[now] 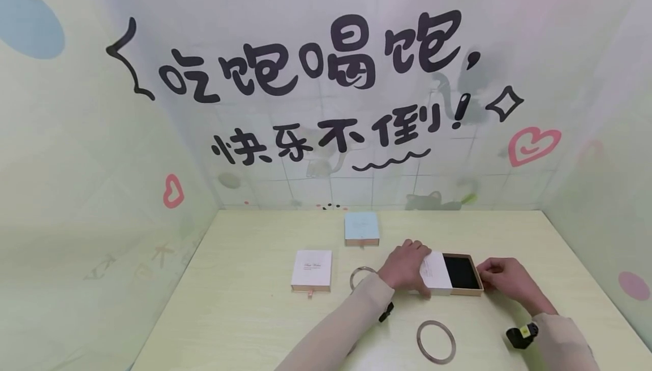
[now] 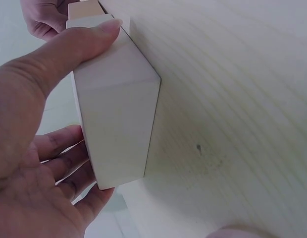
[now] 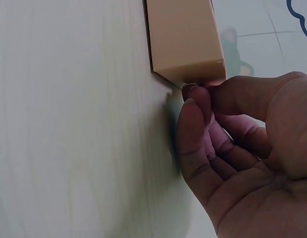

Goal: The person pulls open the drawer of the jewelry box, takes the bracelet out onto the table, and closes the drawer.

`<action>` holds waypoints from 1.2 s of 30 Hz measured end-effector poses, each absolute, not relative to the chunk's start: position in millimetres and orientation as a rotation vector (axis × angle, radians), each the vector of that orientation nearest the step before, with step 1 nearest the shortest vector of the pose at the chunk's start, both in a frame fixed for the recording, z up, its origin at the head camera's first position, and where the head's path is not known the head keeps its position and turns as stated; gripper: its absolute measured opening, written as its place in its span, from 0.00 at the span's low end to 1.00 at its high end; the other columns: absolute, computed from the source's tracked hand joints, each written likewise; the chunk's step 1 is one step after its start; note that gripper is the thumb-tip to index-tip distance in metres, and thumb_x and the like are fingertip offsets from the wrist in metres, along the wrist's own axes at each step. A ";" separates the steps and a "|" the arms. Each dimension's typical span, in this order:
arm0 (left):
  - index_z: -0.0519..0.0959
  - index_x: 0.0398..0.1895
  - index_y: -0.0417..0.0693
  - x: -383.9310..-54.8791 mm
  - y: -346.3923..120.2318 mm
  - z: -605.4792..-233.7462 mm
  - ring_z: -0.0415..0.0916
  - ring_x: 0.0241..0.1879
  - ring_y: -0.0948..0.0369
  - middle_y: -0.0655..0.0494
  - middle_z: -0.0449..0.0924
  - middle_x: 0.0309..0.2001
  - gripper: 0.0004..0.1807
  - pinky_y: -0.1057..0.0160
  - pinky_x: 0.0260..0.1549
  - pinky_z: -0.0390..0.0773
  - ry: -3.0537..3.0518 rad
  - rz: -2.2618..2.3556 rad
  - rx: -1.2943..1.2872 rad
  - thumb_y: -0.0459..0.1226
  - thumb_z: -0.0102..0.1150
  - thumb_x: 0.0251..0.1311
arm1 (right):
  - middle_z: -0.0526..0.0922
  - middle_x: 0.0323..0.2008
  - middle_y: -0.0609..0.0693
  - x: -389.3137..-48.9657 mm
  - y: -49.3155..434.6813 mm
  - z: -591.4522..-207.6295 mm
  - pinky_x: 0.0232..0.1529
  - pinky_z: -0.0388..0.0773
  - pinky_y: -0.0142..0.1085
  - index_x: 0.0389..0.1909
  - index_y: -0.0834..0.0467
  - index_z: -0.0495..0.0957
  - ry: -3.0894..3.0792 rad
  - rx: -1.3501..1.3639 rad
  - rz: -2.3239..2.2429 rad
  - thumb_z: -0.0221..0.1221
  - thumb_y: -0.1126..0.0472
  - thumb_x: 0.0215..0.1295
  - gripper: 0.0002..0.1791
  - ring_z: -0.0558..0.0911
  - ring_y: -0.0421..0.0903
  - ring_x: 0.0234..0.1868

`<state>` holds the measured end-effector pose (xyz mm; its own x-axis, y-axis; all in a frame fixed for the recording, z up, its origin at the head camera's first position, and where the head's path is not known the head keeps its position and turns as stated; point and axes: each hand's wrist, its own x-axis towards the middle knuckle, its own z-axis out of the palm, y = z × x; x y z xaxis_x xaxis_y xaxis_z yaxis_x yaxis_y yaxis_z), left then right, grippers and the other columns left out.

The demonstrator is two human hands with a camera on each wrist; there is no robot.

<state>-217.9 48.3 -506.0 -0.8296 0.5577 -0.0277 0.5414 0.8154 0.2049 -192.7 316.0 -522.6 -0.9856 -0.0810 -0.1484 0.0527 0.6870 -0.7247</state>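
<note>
A white drawer box lies on the table, its tan inner drawer pulled partway out to the right, showing a black lining. My left hand grips the white sleeve, thumb along the near side and fingers at the far side, as the left wrist view also shows. At the drawer's outer end, my right hand pinches with thumb and forefinger; in the right wrist view the fingertips hide what they pinch at the tan end. One bangle lies partly behind the left wrist; another bangle lies nearer me.
To the left sits another white drawer box with a small pull tab. A light blue drawer box stands farther back. The pale wood table is bordered by printed cloth walls at back and sides.
</note>
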 end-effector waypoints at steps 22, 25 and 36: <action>0.74 0.68 0.58 -218.7 49.4 -502.5 0.69 0.56 0.67 0.66 0.77 0.61 0.51 0.71 0.54 0.72 2.908 0.303 0.896 0.58 0.84 0.36 | 0.87 0.28 0.53 -193.8 287.0 -521.9 0.29 0.80 0.33 0.38 0.69 0.83 2.693 -0.082 -1.284 0.59 0.68 0.68 0.07 0.82 0.42 0.27; 0.74 0.68 0.58 -218.7 49.5 -503.2 0.69 0.56 0.67 0.66 0.77 0.61 0.51 0.71 0.54 0.72 2.910 0.299 0.902 0.58 0.84 0.36 | 0.87 0.28 0.52 -193.0 281.8 -522.9 0.29 0.79 0.32 0.37 0.67 0.84 2.695 -0.091 -1.282 0.60 0.68 0.68 0.06 0.82 0.41 0.27; 0.74 0.68 0.58 -219.2 48.4 -507.9 0.69 0.56 0.67 0.67 0.77 0.60 0.51 0.71 0.55 0.72 2.905 0.315 0.887 0.58 0.84 0.35 | 0.86 0.26 0.51 -192.5 264.8 -529.2 0.28 0.78 0.32 0.36 0.65 0.84 2.679 -0.118 -1.326 0.61 0.67 0.68 0.06 0.81 0.41 0.26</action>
<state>-219.2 48.4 -507.9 -0.8277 0.5606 -0.0239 0.5424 0.8104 0.2215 -192.5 264.8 -529.2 -0.9856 -0.1367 -0.0992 -0.0040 0.6062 -0.7953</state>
